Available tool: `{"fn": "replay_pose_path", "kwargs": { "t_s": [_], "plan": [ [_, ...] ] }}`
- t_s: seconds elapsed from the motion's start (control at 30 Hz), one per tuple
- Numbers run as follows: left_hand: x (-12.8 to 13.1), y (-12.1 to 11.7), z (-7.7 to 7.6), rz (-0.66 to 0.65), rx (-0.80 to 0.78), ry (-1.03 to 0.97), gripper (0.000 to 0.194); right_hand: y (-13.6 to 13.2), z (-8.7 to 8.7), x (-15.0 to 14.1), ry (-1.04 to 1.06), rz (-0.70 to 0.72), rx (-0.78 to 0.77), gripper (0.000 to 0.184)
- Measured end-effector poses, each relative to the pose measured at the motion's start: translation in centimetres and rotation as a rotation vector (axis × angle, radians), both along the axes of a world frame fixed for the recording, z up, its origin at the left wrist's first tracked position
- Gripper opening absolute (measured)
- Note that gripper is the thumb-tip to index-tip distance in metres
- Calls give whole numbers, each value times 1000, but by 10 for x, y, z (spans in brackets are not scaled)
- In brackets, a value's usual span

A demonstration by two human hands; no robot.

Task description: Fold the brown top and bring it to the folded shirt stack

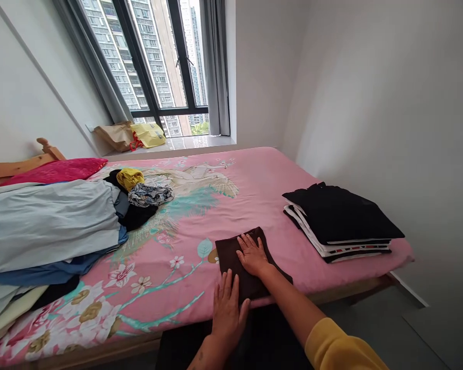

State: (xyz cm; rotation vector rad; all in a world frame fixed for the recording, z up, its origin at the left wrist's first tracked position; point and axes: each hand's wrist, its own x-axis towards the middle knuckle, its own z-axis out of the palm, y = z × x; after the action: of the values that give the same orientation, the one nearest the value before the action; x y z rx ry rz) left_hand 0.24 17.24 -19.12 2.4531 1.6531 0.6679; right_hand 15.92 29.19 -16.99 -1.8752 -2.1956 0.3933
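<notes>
A folded dark brown cloth (231, 252) lies on the pink flowered bedsheet (254, 180) near the bed's front edge. My right hand (252, 254) rests flat on top of the cloth, fingers stretched out. My left hand (227, 308) lies flat at the cloth's near left corner, fingers together and extended, partly on the sheet. Neither hand grips anything.
A neat stack of folded black and white garments (339, 218) sits at the bed's right edge. A heap of unfolded clothes (50, 226) with yellow and patterned pieces covers the left side. Paper bags (129, 136) stand on the window sill. A grey wall runs along the right.
</notes>
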Motion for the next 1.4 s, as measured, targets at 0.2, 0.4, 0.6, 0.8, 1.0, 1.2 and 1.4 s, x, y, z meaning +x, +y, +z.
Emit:
{"fn": "replay_pose_path", "kwargs": {
  "t_s": [0.2,0.4,0.6,0.8,1.0,1.2,1.4],
  "plan": [
    [-15,3,14,333,-219,-345,57,20,28,-22,2,121,-16,55],
    [-18,6,47,398,-598,-426,43,36,18,-66,32,166,-46,64],
    [-14,5,43,446,-665,-383,29,47,9,-87,-24,-34,31,68],
    [-12,9,30,411,-778,-709,33,64,33,-67,33,210,-193,35],
    [0,9,17,382,-826,-1013,24,72,57,-48,-20,290,-309,55],
    [-32,43,90,421,-626,-1182,23,91,132,-18,90,300,-154,36],
    [-82,91,181,261,-181,-1102,21,68,197,19,320,324,240,22]
  ]
}}
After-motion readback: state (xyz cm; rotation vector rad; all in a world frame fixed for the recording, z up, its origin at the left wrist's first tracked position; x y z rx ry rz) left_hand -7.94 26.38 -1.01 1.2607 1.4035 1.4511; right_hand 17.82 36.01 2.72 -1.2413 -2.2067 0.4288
